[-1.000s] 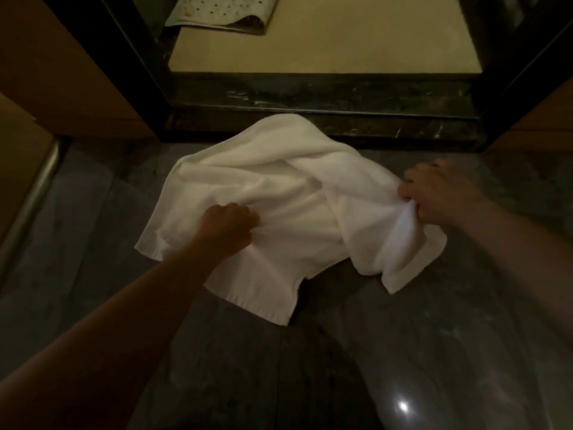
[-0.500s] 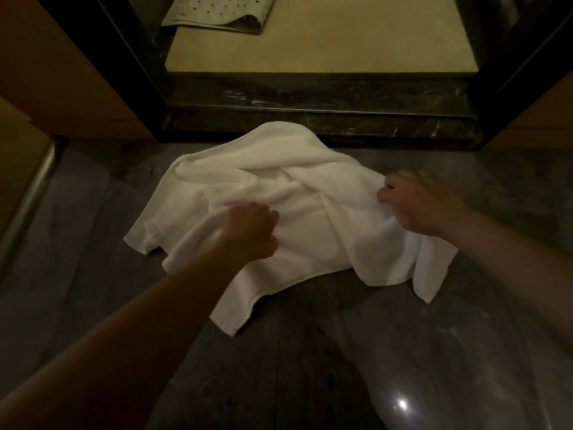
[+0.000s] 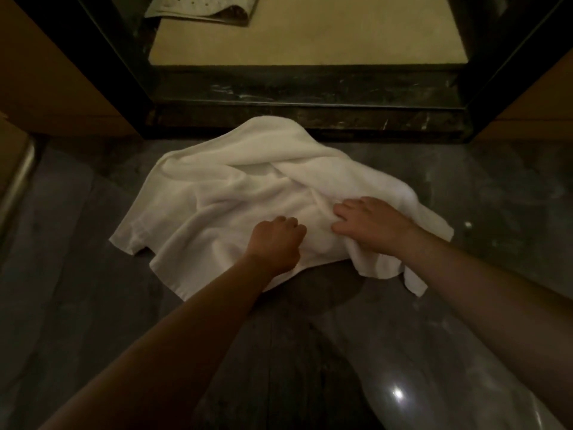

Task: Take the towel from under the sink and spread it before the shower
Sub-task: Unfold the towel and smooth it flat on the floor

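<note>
A white towel (image 3: 235, 187) lies crumpled and partly folded over itself on the dark marble floor, its far edge touching the black shower threshold (image 3: 310, 116). My left hand (image 3: 276, 240) is closed in a fist on the towel's near middle. Just to its right, my right hand (image 3: 372, 226) rests on the cloth with fingers bent into a fold. A corner of the towel hangs out below my right wrist.
Beyond the threshold is the beige shower floor (image 3: 310, 41) with a perforated white mat (image 3: 201, 9) at its far left. Dark door frames stand on both sides. A metal rail (image 3: 18, 181) runs along the left wall. Glossy grey floor (image 3: 93, 305) surrounds the towel.
Both hands have come together toward the towel's middle. My right hand left the right edge and moved left; the towel dropped flatter on the floor.
</note>
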A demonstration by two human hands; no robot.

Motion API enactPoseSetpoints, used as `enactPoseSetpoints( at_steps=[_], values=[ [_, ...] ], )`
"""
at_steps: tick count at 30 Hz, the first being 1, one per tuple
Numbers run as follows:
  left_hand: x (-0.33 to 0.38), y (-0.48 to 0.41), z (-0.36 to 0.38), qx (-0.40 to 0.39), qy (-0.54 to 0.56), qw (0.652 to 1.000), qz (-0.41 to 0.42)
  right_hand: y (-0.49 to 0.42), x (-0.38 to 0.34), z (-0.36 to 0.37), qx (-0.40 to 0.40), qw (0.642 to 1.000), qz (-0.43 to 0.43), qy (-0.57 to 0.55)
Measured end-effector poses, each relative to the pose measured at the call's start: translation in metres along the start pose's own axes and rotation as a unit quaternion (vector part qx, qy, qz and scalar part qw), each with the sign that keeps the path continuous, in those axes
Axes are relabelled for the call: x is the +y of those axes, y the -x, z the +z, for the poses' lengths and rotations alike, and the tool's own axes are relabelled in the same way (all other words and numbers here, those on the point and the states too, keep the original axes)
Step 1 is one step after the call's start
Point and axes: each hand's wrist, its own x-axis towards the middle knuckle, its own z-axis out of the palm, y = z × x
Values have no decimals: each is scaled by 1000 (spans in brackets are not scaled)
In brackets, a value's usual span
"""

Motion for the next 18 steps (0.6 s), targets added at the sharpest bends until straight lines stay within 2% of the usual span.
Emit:
enactPoseSetpoints(
  at_steps=[4,11,13,16,18],
  values=[
    [-14,3,-3,-30,-13,999,-5,8,11,1,7,1000,26,-15],
    [-72,32,-7,-88,-29,993,-71,23,10,1,34,999,22,-21],
    [-83,42,-7,-93,-38,992,-71,22,-1,-3,57,998,-2,-39],
    [-88,56,-3,-48,-59,997,-34,17,-25,-5,61,995,-65,-48],
    [-88,60,-4,-125,-88,988,-28,16,-37,-3,57,993,-86,-52]
  ],
)
